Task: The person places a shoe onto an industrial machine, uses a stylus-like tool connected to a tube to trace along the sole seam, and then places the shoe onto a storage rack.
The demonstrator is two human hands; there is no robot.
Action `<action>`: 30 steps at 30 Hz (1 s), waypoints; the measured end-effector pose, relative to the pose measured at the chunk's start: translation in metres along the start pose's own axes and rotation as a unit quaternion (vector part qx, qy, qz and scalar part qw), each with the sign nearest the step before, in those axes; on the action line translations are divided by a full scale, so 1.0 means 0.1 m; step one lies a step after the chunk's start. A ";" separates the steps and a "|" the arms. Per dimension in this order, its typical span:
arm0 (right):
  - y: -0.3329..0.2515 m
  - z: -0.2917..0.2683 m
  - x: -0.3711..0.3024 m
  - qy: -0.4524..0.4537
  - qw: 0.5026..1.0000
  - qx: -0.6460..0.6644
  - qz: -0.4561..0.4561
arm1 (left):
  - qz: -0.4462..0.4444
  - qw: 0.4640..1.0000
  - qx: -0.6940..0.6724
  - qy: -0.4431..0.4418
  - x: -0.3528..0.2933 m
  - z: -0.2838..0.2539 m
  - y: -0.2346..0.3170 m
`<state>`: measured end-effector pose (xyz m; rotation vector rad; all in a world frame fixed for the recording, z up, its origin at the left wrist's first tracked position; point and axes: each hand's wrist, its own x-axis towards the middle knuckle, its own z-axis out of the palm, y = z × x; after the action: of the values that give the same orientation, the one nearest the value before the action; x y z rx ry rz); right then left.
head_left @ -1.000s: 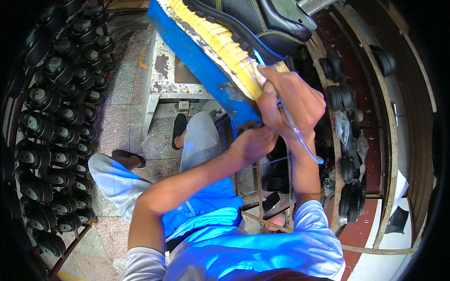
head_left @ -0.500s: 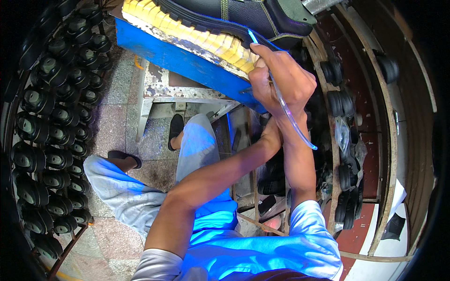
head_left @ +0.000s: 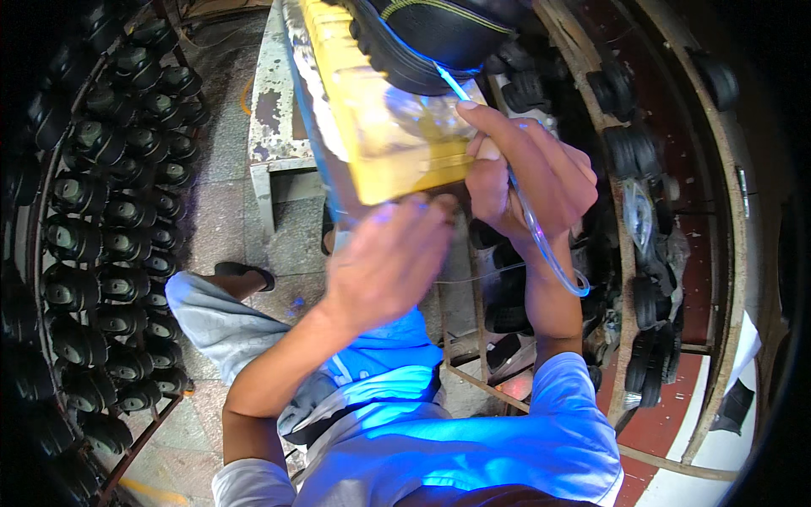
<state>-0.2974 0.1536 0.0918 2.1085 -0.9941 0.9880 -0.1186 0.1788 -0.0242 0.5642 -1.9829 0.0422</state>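
The black boot (head_left: 448, 25) is located at the far centre of the scene, with its rounded end toward the near side. Yellow stitching crosses its upper, and a blue line follows the joint between upper and ridged sole (head_left: 393, 55). The boot lies over a yellow-wrapped block (head_left: 401, 173).

The right hand (head_left: 536, 173) is positioned just right of the block. Its thumb and index finger are closed together in a pinch on a clear flexible tube (head_left: 541, 232); the remaining fingers are curled in. The bright blue tip (head_left: 446, 78) of the tube points far and left, at the sole joint. Contact between tip and boot cannot be confirmed.

The left hand (head_left: 384, 262) is located at the near edge of the block and is motion-blurred. Its fingers appear partly curled; how far open they are, and whether they touch the block, cannot be told. No object is discernible in its grasp.

Left of the block stands a white table (head_left: 274, 106) with chipped paint. A speckled tile floor (head_left: 215, 224) extends beneath. Along the left side, a rack carries rows of black footwear (head_left: 106, 224). On the right, a slatted rack (head_left: 623, 346) holds dark soles (head_left: 634, 152) and a clear plastic bag (head_left: 639, 224).
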 end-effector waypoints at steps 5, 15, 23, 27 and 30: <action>-0.17 0.18 0.07 0.015 0.999 0.034 0.002 | -0.079 0.994 -0.008 0.070 -0.05 -0.54 -0.64; -0.05 0.87 0.16 0.153 0.987 0.039 0.004 | -0.152 0.974 -0.036 0.164 0.31 -0.60 -1.74; 0.11 0.85 0.14 0.134 0.991 0.017 0.015 | -0.254 0.962 0.010 0.100 0.49 -0.57 -1.88; 0.20 0.81 0.07 0.156 0.987 -0.022 0.018 | -0.268 0.960 -0.022 0.081 0.50 -0.56 -2.00; 0.27 0.72 -0.02 0.153 0.987 -0.039 0.023 | -0.245 0.963 -0.043 0.104 0.50 -0.54 -2.08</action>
<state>-0.2940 0.0856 0.0561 1.8089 -0.9124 1.2323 -0.0072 -0.0104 -0.0007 0.9378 -1.5886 -0.2793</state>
